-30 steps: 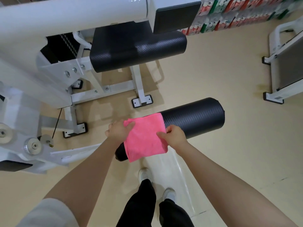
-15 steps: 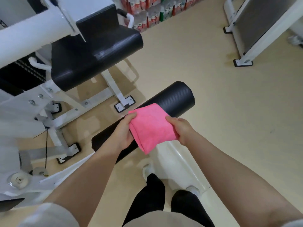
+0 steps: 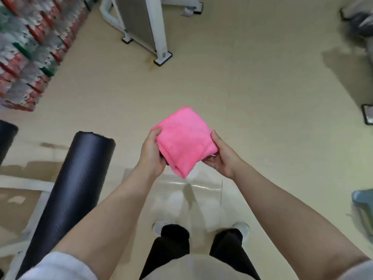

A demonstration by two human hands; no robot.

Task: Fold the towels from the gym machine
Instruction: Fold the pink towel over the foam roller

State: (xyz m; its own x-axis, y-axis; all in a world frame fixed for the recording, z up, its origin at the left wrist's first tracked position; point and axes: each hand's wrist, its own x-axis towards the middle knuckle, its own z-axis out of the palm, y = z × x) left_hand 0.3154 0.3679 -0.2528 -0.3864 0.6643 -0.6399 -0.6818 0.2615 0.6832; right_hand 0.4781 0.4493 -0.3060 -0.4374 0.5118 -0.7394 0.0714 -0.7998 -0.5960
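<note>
**Pink towel folded, held in mid-air between both hands**

Head view. Towel sits between the two hands, out in front of the body, above bare floor. It touches nothing else. Left hand grips its left edge, thumb on top, fingers curled beneath. Right hand holds the right edge the same way, thumb on the upper face. Both hands equally near; neither leads.

Towel lies as a rough square turned diamond-wise: one corner points away from the person, one droops toward the feet. No clear long axis. The drooping near corner shows stacked layers, so I judge it folded at least twice.

Cloth: bright pink, fine nap, soft and limp, likely microfibre. Rounded fold edges, no hard creases.

Black roller pad lies left of the hands, well apart from the towel; cylinder, woven carbon-look vinyl, slight sheen. Any set-down there means a leftward move.

White machine frame stands far ahead.
</note>
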